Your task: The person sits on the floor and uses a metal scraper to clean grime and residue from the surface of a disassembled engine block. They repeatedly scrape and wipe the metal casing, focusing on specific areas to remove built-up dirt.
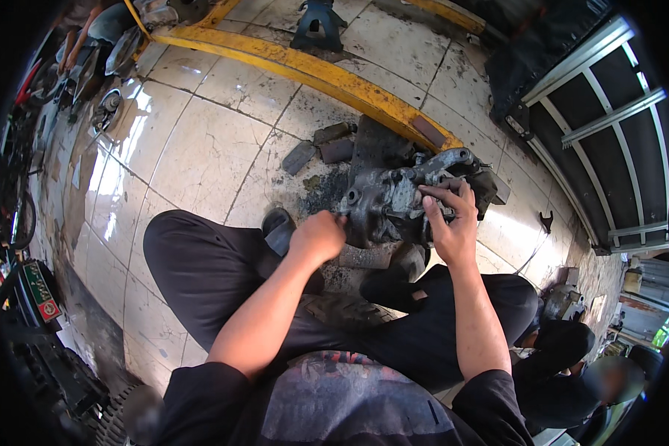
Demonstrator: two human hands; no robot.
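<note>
the greasy grey brake caliper [394, 201] rests on the tiled floor [201, 149], just this side of the yellow lift arm [327, 78] and in front of the seated person's knees. the right hand [450, 223] clamps its fingers over the caliper's top edge. the left hand [318, 236] is balled in a fist against the caliper's near side; whether it holds anything cannot be told. two worn brake pads [327, 145] lie beyond the caliper. the casting looks heavy, rigid and oily-slick, best held by its bracket arms.

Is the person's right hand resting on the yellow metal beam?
No, the right hand grips the grimy grey metal part on the tiled floor, while the yellow beam lies farther away, untouched.
</note>
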